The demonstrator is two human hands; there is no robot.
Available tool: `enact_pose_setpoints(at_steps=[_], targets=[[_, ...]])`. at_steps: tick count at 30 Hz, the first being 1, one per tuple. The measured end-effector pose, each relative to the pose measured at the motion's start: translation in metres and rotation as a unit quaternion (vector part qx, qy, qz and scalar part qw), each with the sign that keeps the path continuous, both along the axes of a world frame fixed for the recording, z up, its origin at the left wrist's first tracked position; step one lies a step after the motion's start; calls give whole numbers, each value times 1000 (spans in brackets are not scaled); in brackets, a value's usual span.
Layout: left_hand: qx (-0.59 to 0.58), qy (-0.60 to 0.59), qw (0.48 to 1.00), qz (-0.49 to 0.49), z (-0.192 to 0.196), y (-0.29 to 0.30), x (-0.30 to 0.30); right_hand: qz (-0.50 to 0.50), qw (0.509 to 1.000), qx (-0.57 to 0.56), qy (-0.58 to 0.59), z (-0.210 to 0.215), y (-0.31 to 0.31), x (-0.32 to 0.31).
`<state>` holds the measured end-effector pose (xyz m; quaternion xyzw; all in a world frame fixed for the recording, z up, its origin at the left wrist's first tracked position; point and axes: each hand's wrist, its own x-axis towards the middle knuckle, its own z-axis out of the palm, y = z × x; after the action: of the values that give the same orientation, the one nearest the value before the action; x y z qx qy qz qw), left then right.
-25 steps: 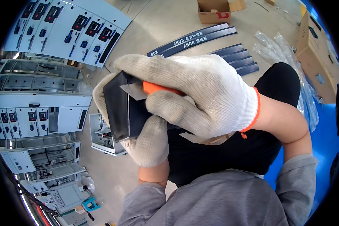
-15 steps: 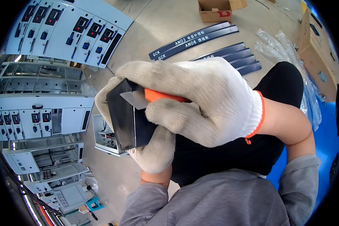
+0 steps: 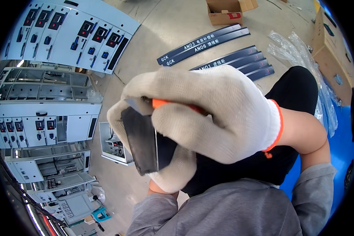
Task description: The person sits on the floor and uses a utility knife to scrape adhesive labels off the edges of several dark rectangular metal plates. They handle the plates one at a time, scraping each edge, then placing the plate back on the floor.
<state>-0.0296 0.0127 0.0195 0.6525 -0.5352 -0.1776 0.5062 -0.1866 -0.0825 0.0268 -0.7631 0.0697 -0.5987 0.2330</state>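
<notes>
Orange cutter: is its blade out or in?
Out: the grey blade shows beyond the orange cutter in the right hand.

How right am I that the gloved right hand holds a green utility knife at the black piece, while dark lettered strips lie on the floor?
Almost: in the head view, the utility knife is orange, not green. The gloved right hand holds it at the black piece, and dark lettered strips lie on the floor.
</notes>
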Motion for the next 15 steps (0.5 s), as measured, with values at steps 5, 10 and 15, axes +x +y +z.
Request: enact_pose_setpoints(at_steps=[5, 10, 15], targets=[[-115, 51, 979, -162, -10, -17, 31, 24, 999, -34, 0, -9, -16, -2], [-92, -16, 995, -42, -39, -23, 42, 41, 996, 69, 40, -10, -3, -13], [-156, 25, 985, -64, -45, -32, 52, 65, 989, 128, 37, -10, 0, -11]])
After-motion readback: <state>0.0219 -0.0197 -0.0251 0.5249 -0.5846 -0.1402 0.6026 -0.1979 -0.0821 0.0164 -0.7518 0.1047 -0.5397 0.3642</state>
